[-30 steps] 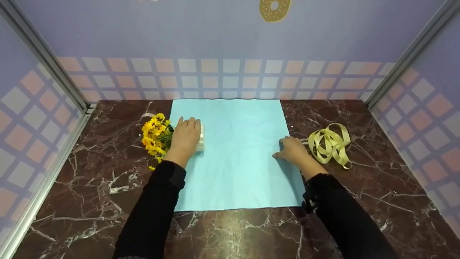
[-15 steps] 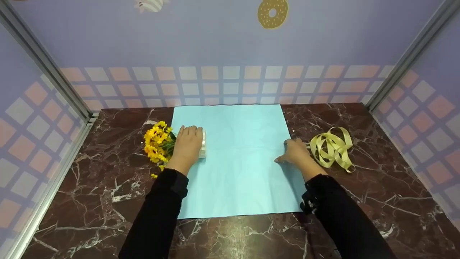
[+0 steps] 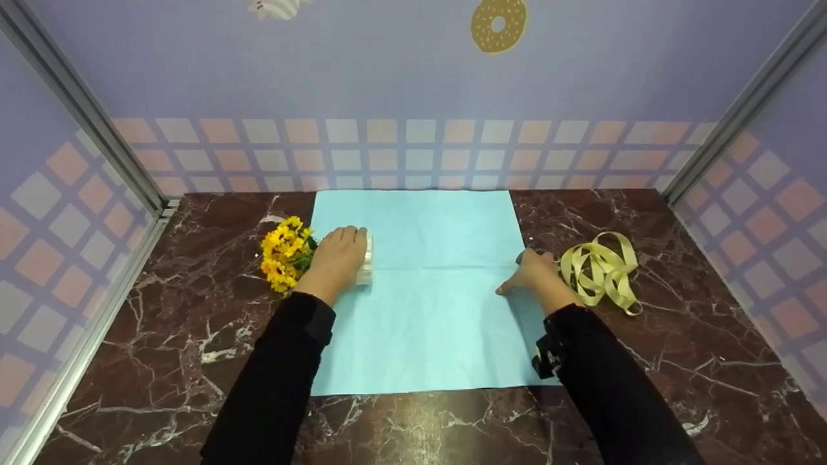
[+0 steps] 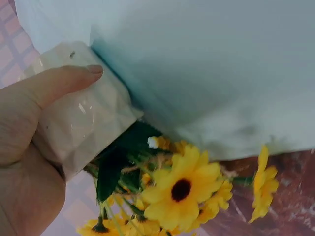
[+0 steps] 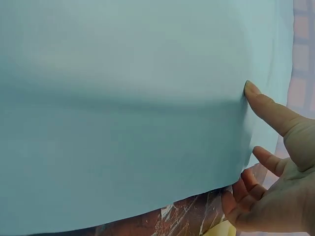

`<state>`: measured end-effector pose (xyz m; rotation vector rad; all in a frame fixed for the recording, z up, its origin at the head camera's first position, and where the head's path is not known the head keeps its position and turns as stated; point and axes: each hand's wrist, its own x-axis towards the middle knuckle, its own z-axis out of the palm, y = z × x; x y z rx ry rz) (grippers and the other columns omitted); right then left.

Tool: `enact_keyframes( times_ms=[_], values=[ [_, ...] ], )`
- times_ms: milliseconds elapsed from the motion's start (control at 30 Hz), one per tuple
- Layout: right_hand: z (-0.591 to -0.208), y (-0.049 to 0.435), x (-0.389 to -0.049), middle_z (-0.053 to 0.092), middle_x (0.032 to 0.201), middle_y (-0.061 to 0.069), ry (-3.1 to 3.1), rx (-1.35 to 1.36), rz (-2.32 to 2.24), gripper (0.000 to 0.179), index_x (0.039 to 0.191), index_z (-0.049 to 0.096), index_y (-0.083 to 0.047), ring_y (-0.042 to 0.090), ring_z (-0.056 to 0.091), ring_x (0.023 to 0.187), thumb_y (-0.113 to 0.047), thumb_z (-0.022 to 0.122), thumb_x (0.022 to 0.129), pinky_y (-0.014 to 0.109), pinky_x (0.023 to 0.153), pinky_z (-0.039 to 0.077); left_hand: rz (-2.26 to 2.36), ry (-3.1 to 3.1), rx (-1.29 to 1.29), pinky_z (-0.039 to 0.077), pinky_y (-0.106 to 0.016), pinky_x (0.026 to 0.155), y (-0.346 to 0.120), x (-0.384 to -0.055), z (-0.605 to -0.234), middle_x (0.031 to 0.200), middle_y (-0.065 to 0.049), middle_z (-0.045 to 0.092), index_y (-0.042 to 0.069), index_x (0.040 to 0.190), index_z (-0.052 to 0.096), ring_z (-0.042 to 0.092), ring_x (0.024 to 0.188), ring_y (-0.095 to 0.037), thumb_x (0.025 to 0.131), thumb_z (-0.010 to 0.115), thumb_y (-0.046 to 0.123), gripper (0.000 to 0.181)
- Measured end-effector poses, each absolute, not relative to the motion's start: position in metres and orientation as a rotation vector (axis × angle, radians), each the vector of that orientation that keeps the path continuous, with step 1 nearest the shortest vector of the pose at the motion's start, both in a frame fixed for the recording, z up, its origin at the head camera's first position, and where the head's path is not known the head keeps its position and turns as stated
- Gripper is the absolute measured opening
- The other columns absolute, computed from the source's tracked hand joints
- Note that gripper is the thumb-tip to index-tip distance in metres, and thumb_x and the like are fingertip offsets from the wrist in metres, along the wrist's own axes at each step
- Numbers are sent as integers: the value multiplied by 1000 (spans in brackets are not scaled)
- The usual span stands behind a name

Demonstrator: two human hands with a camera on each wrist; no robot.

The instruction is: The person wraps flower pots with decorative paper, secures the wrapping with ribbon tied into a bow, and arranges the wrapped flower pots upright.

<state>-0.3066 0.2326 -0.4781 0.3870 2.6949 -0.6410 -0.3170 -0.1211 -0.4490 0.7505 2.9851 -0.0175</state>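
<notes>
- A glossy off-white faceted pot (image 4: 81,115) sits left of centre in the head view, seemingly on its side over the left part of a pale-blue flat sheet (image 3: 439,310). Its yellow, dark-centred flowers (image 3: 284,245) spill left, above the brown marbled table (image 3: 194,310).
- The left hand (image 3: 338,258) holds the pot, its thumb laid along one faceted side in the left wrist view.
- The pot looks rigid, probably ceramic or hard plastic; its shine suggests some slipperiness, and it could chip if dropped. Its weight is hard to judge. The body is the sound place to grip; the thin stems and petals would likely bend.
- The right hand (image 3: 539,274) is spread wide at the sheet's right edge, right of centre, thumb tip touching the surface.
- The sheet looks light and limp, likely to crease; an edge taken between thumb and fingers should suit it.
- The loose yellow-green satiny ribbon (image 3: 604,266), right of that hand, looks soft and slippery, best pinched by an end.
</notes>
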Motion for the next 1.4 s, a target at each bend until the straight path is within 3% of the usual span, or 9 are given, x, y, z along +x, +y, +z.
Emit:
enact_keyframes(
  times_ms=[233,467,600,800,933,1100,1300,1400],
  values=[
    [-482,225,-306,21,142,37,2647,418,-727,81,129,45,5,50,24,132,-29,89,70,55,105,33,-86,2956,757,30,-49,111,-131,-316,-447,139,-31,39,-10,145,29,38,130,-42,83,73,6,78],
    [-482,232,-306,21,139,35,2666,437,-703,84,130,44,4,51,32,126,-32,89,69,56,101,37,29,3045,779,30,-50,110,-127,-315,-458,137,-30,40,-9,144,32,37,129,-42,94,53,-8,54],
    [-482,240,-307,25,137,35,2652,362,-709,81,129,45,6,47,34,124,-32,88,71,52,100,39,68,3055,750,29,-51,110,-123,-312,-462,137,-29,40,-8,144,32,37,128,-42,95,50,-10,52],
    [-478,260,-311,41,132,31,2608,304,-816,61,127,48,7,40,50,112,-11,80,79,46,87,51,95,3084,735,30,-51,110,-121,-309,-461,136,-29,42,-8,143,35,38,127,-42,96,50,-10,50],
    [-479,272,-311,47,129,29,2590,256,-911,57,129,50,7,35,55,104,4,76,79,40,80,55,103,3105,745,31,-50,109,-121,-309,-460,135,-29,42,-9,143,35,39,126,-42,96,49,-10,49],
    [-473,278,-310,44,136,31,2573,162,-955,60,137,49,3,36,48,112,5,70,81,41,85,49,114,3105,740,30,-49,110,-119,-310,-462,136,-28,42,-8,143,35,38,126,-42,96,49,-10,49],
    [-450,276,-310,36,145,30,2588,86,-1031,61,141,46,3,39,37,129,1,65,83,49,102,39,94,3091,718,29,-49,111,-118,-311,-458,137,-28,41,-7,144,34,37,128,-41,95,51,-9,52],
    [-438,273,-307,43,142,26,2565,130,-1247,57,140,50,-1,33,49,117,-4,68,87,46,99,43,62,3068,687,27,-49,112,-119,-313,-457,140,-27,39,-6,146,32,35,130,-41,96,53,-7,54]
  ],
)
